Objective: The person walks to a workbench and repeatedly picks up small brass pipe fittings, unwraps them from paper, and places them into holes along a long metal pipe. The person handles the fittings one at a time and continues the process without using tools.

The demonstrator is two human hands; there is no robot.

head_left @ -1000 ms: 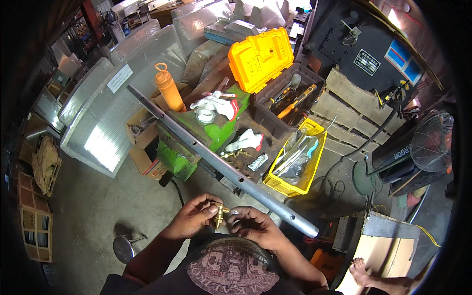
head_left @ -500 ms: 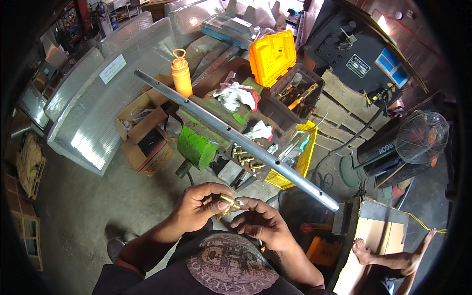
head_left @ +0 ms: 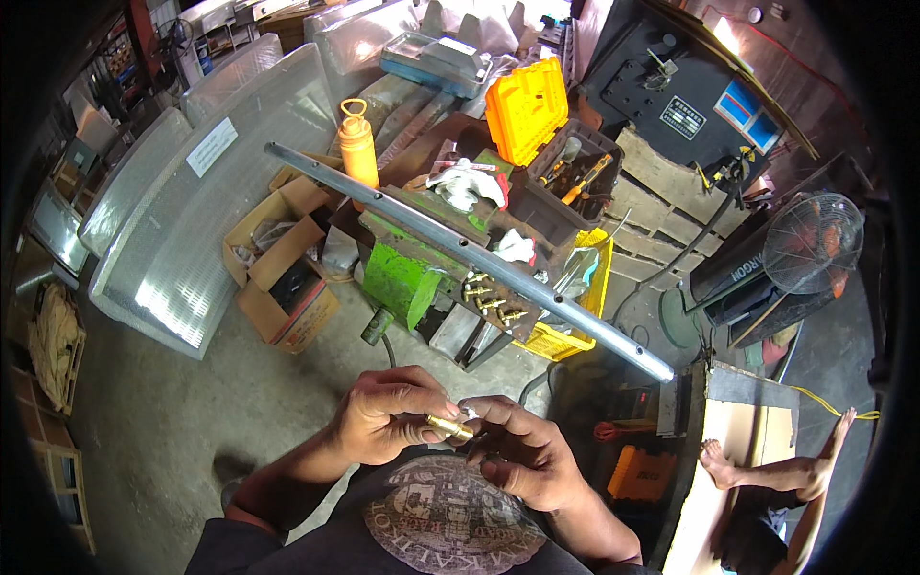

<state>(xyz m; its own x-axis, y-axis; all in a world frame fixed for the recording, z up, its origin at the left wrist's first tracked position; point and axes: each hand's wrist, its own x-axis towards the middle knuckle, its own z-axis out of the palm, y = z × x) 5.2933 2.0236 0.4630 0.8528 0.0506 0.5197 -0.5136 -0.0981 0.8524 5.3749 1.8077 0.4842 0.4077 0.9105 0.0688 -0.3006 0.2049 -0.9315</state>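
Observation:
My left hand (head_left: 388, 414) and my right hand (head_left: 522, 450) meet close to my chest. Between their fingertips they pinch a small brass fitting (head_left: 448, 426); something small and pale sits at its right end, too small to tell. Ahead lies a long grey metal tube (head_left: 460, 250), running from upper left to lower right across a green vice (head_left: 407, 273). Several more brass fittings (head_left: 491, 300) lie on the bench just under the tube.
An orange bottle (head_left: 357, 144), open cardboard boxes (head_left: 284, 273), a yellow crate (head_left: 565, 331), an open tool case with a yellow lid (head_left: 527, 110) and a standing fan (head_left: 813, 242) surround the bench. Another person's bare legs (head_left: 767, 474) lie at the lower right. Translucent sheets (head_left: 182, 220) lean at left.
The view has shifted and the tube now sits higher. My hands stay together on the brass fitting, a little lower in view.

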